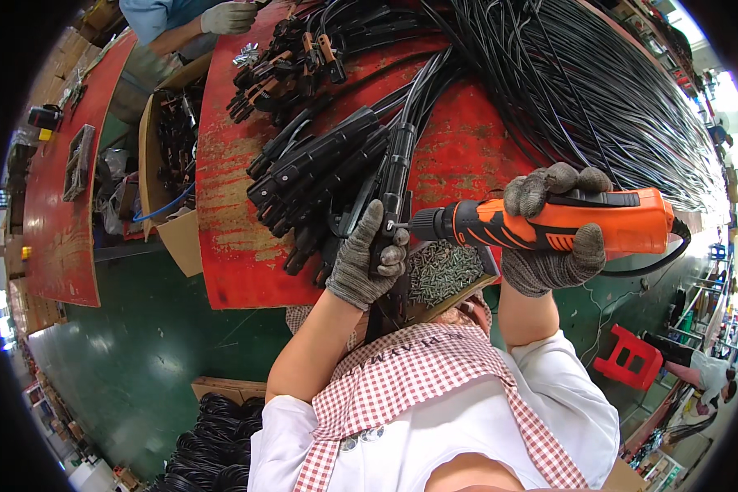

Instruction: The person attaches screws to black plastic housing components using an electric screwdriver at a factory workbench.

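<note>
My left hand, in a grey knit glove, grips a long black plastic handle with a cable running out of its far end. My right hand, gloved likewise, is wrapped round an orange and black electric screwdriver. The tool lies level and points left. Its bit meets the side of the handle beside my left fingertips; whether a screw sits there is too small to tell. Just below the bit, a tray of small screws stands at the table's near edge. More black handles lie piled left of my left hand.
The worn red table carries a thick bundle of black cables at the far right and clamps with copper-coloured jaws at the far left. A co-worker's gloved hand shows top left. A cardboard box stands beside the table; a red stool is at right.
</note>
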The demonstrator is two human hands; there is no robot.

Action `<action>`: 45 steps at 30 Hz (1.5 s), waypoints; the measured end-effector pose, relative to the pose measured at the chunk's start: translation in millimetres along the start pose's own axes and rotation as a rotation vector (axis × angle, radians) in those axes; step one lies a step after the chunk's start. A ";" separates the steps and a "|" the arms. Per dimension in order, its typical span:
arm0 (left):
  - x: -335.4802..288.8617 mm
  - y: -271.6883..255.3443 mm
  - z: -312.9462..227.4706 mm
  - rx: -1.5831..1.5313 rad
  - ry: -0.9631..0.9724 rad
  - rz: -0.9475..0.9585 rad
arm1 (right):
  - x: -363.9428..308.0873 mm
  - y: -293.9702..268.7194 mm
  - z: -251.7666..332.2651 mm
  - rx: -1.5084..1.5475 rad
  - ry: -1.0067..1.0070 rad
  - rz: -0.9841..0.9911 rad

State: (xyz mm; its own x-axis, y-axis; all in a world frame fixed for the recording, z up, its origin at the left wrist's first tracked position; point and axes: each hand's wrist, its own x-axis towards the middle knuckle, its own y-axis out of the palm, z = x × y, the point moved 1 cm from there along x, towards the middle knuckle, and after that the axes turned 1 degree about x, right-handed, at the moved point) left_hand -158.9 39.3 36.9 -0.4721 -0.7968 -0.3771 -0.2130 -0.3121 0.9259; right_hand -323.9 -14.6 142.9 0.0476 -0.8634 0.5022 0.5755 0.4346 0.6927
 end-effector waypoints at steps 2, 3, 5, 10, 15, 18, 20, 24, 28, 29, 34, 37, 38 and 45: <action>0.5 -3.1 0.3 0.001 0.002 -0.006 | 0.4 -0.6 1.0 -0.001 0.007 -0.005; 0.5 -4.3 0.4 0.001 0.004 -0.012 | 0.6 -1.3 0.8 0.004 0.010 0.012; -1.2 -4.3 0.7 0.004 0.011 -0.042 | -0.6 -2.1 0.4 0.009 0.011 0.028; -1.4 -0.9 0.9 -0.046 0.026 -0.072 | -1.0 -3.8 3.8 -0.004 0.022 0.032; -0.3 -1.4 0.5 -0.074 0.006 -0.057 | 0.7 -3.9 2.4 0.017 -0.030 -0.008; -0.4 -5.7 -0.1 -0.048 -0.004 -0.019 | 0.4 -1.6 -1.8 -0.007 -0.037 -0.027; 0.0 -3.9 -0.3 -0.048 0.009 -0.015 | 0.4 -1.4 -3.0 -0.008 -0.038 -0.040; 1.0 0.6 -0.7 -0.064 0.000 -0.006 | 0.2 -1.7 -1.5 -0.023 -0.025 -0.037; 0.1 0.9 -2.1 -0.057 -0.026 0.008 | 0.6 0.1 -2.0 -0.048 -0.026 -0.006; 0.7 -0.8 -2.5 -0.050 -0.028 0.013 | 1.0 1.2 -2.3 -0.047 -0.025 -0.005; 1.5 0.3 3.2 0.011 0.011 -0.040 | 13.9 7.4 -3.5 -0.120 0.008 0.173; 1.7 -0.5 6.8 0.022 0.049 -0.132 | 25.8 14.9 -8.7 -0.204 0.085 0.343; 2.2 -1.1 7.7 0.066 0.073 -0.143 | 28.8 18.1 -12.1 -0.199 0.104 0.329; 3.0 10.9 6.8 0.132 0.081 -0.200 | 41.1 17.6 -29.3 -0.006 0.271 0.525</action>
State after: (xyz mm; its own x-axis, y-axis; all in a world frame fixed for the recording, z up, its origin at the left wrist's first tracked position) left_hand -168.5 37.1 45.8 -0.3406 -0.7662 -0.5448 -0.4076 -0.4018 0.8200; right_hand -287.9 -50.0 160.5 0.5335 -0.5681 0.6266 0.4233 0.8207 0.3837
